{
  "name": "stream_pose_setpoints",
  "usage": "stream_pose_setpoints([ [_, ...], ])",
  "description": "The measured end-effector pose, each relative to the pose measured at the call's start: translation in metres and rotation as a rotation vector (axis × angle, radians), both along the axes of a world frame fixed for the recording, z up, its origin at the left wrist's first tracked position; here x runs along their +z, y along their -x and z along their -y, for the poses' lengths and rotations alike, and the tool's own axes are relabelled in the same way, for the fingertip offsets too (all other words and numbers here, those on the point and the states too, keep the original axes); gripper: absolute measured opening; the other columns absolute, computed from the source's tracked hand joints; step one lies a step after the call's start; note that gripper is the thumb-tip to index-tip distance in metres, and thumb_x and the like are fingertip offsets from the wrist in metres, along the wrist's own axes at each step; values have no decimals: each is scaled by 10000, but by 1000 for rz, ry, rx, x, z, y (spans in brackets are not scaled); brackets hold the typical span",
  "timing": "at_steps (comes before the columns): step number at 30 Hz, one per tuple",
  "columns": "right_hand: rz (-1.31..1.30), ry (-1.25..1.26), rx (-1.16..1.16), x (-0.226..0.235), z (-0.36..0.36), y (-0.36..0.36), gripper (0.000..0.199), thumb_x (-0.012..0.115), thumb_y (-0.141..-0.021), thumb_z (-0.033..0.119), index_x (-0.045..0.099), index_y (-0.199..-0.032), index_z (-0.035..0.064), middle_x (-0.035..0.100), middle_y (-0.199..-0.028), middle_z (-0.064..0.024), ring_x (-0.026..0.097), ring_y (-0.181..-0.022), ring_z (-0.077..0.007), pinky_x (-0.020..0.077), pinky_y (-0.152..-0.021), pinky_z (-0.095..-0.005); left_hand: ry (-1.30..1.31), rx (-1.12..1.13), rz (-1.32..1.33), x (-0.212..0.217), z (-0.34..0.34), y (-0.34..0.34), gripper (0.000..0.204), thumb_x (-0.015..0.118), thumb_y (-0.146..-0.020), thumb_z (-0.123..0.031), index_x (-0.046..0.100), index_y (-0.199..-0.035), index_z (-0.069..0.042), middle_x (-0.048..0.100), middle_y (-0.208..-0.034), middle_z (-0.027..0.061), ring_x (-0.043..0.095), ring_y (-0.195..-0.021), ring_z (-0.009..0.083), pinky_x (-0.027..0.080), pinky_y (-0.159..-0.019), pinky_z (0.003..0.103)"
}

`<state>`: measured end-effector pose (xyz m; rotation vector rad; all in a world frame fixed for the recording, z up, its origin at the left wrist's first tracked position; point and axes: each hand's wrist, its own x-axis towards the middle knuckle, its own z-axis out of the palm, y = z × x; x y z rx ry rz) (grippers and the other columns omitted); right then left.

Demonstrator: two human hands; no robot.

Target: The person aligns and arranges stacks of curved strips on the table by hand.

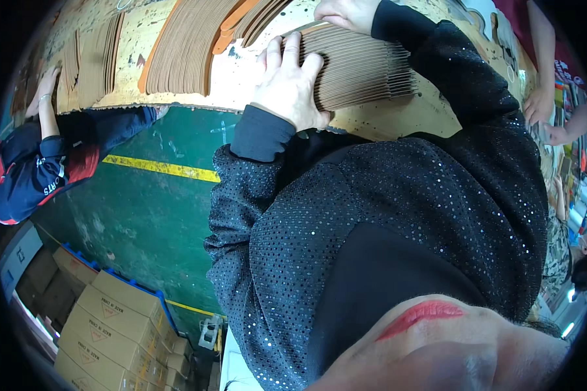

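Observation:
A fanned stack of thin brown strips lies on the worktable in front of me, its layers spread wider toward the right end. My left hand rests against the left end of this stack, fingers spread and thumb at the near edge. At the far edge of the stack is my right hand, its fingers curled closed; whatever is between them is hidden. Left of my left hand stands a long row of similar brown pieces with orange pieces at its ends. An orange strap-like piece lies between that row and another brown bundle.
The worn yellowish worktable has a rough near edge. More brown pieces stand at its left, by a co-worker's hand. Other people's hands work at the right. Cartons are stacked behind me on the green floor.

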<state>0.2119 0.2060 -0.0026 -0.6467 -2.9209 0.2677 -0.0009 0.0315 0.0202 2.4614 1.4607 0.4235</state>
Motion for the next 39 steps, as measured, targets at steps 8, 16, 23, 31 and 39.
stream_pose_setpoints([
  [8,5,188,-55,5,7,11,156,620,-935,204,743,-998,132,725,-978,-115,641,-953,-371,508,-869,-478,-19,9,-4,-8,2,5,882,875,-552,-446,577,-1317,-125,384,-1527,317,337,-1426,538,320,-1131,652],
  [16,111,464,-133,43,23,6,340,645,-960,310,692,-1206,80,699,-1196,-183,652,-1099,-368,507,-969,-466,-11,-6,-24,-6,-1,6,873,881,-542,-442,575,-1294,-123,389,-1511,298,335,-1421,535,371,-1073,653],
  [23,-97,235,-195,2,46,7,272,662,-963,289,677,-1150,92,689,-1114,-112,639,-1088,-319,506,-981,-431,-6,-6,-94,-3,-4,4,1128,848,-534,-501,421,-1533,-195,384,-1531,296,372,-1403,512,348,-1097,631],
  [31,-182,228,-248,-7,56,10,246,666,-947,296,684,-1110,114,670,-1112,-82,578,-1131,-306,456,-1024,-438,66,-87,-211,10,-14,4,1196,876,-517,-521,377,-1556,-203,351,-1525,292,329,-1415,503,261,-1152,641],
  [39,-105,368,-313,2,54,11,273,652,-962,332,685,-1112,107,673,-1102,-98,598,-1102,-314,473,-986,-454,117,-93,-280,12,-16,0,1207,872,-507,-527,364,-1548,-184,355,-1502,289,343,-1388,518,301,-1119,652],
])
